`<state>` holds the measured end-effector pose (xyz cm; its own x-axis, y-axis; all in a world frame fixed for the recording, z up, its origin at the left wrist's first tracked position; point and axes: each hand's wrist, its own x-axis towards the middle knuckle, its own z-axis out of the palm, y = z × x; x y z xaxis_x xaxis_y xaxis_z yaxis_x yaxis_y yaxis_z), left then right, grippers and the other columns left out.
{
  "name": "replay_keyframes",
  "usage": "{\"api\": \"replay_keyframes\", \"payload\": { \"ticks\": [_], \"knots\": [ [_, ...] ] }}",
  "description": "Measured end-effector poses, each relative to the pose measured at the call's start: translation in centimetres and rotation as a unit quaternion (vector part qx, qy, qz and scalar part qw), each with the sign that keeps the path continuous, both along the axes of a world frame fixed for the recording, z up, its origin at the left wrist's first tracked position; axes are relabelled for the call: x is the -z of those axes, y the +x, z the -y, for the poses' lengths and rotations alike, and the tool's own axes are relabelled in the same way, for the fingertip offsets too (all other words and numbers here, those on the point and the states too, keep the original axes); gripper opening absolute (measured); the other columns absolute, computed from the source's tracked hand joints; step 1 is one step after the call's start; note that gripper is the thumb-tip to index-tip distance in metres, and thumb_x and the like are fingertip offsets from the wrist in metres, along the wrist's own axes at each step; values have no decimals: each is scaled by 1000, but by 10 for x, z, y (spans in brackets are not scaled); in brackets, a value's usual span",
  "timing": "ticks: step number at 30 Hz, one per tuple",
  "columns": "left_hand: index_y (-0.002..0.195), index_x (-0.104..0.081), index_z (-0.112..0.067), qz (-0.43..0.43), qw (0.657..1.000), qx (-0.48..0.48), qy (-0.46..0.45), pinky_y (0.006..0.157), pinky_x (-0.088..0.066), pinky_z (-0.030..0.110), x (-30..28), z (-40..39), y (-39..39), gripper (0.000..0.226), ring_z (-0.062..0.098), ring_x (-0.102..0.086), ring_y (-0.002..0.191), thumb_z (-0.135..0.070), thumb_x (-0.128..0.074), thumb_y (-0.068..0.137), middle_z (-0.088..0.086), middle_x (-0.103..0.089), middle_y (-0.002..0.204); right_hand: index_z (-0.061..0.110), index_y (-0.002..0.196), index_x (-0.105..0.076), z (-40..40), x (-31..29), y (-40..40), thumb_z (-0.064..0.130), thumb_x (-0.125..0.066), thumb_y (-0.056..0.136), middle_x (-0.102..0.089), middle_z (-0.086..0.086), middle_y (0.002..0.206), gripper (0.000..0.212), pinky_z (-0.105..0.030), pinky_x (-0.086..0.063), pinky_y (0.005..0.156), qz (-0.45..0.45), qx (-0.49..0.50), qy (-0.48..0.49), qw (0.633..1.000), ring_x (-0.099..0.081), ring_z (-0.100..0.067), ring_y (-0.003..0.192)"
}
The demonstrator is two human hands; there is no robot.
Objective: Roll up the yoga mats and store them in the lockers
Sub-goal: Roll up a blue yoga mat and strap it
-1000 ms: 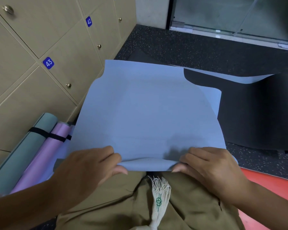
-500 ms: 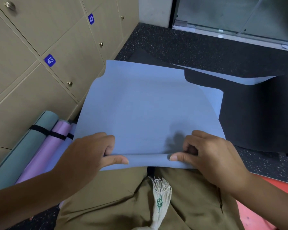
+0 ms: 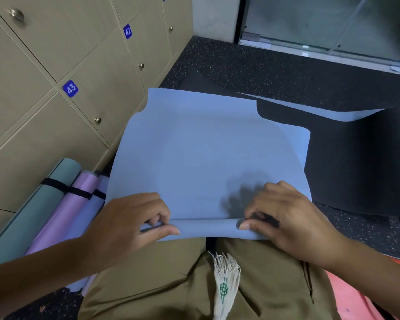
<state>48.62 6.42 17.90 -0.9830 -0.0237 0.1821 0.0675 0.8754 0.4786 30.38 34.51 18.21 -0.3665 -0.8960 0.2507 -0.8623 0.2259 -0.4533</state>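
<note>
Both hands curled on near edge of blue mat: left hand and right hand pinching the first tight fold, thumbs under, fingers tucked over. Mat spread flat fwd of hands, far end over black mat. Left of left hand: rolled green mat, purple mat, strapped. Beyond those, lockers, nos. 42/43.

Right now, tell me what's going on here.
A person kneeling by the lockers is starting to roll a blue yoga mat. The left hand and right hand each pinch its near edge, curled over into a first small turn; the rest lies flat. Two rolled mats, green and purple, lie strapped beside the lockers.
</note>
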Motion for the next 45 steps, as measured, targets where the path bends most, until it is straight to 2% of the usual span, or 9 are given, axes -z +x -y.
{"api": "replay_keyframes", "payload": {
  "ticks": [5,11,20,24,29,32,36,41,45],
  "knots": [
    [78,-64,-26,-92,985,62,-129,57,-32,26,3,-1,1,41,6,-49,67,-54,-46,103,-13,-54,75,13,84,-70,-5,5,5,32,-57,106,-53,4,72,31,-36,-41,62,-163,-35,-28,986,-47,-24,68],
    [96,-57,-16,-123,957,98,-244,61,-32,31,-2,-7,7,45,19,-53,68,-61,-58,94,-2,-61,79,10,88,-72,-8,0,3,55,-67,95,-51,1,72,46,-34,-40,63,-193,-67,-11,979,-48,-24,68],
    [79,-65,-13,-93,935,15,-341,53,-35,38,2,-21,4,56,25,-49,59,-52,-36,107,1,-52,71,8,80,-68,-4,0,26,22,-60,105,-44,-3,71,30,-37,-39,61,-288,-16,3,957,-43,-25,63],
    [77,-64,-14,-109,933,45,-341,53,-35,36,6,-13,-6,57,24,-47,56,-47,-32,111,0,-48,68,8,80,-66,1,4,17,24,-53,108,-47,-3,72,35,-38,-41,62,-245,3,-7,969,-44,-25,64],
    [78,-61,-18,-88,976,75,-183,66,-30,19,2,5,-26,60,9,-45,60,-55,-25,108,-10,-53,70,13,82,-68,6,2,-2,39,-43,110,-55,1,74,46,-31,-45,67,-152,-1,0,988,-53,-21,67],
    [81,-55,-27,-29,996,51,-60,71,-31,7,4,12,-28,48,4,-41,69,-67,-37,101,-17,-47,71,24,87,-67,8,-6,-15,60,-44,102,-57,12,77,44,-20,-43,64,-3,22,41,999,-57,-7,70],
    [77,-55,-32,39,998,8,49,70,-38,16,2,18,-33,48,3,-50,75,-78,-49,88,-13,-51,78,32,84,-66,18,-18,-31,68,-61,85,-63,13,80,36,-14,-41,65,180,48,75,980,-60,-9,76],
    [83,-53,-36,44,998,2,52,76,-36,10,-12,13,-40,27,0,-51,84,-61,-63,83,-19,-51,87,31,83,-67,28,-21,-41,53,-71,85,-60,11,81,23,-14,-41,67,193,15,91,977,-58,-11,80],
    [80,-59,-25,-52,989,46,-130,68,-38,29,-9,1,-35,28,12,-51,69,-45,-52,98,-14,-53,79,31,81,-68,31,-19,-44,47,-77,85,-63,12,81,18,-15,-42,65,222,19,92,971,-58,-11,77]
  ]
}}
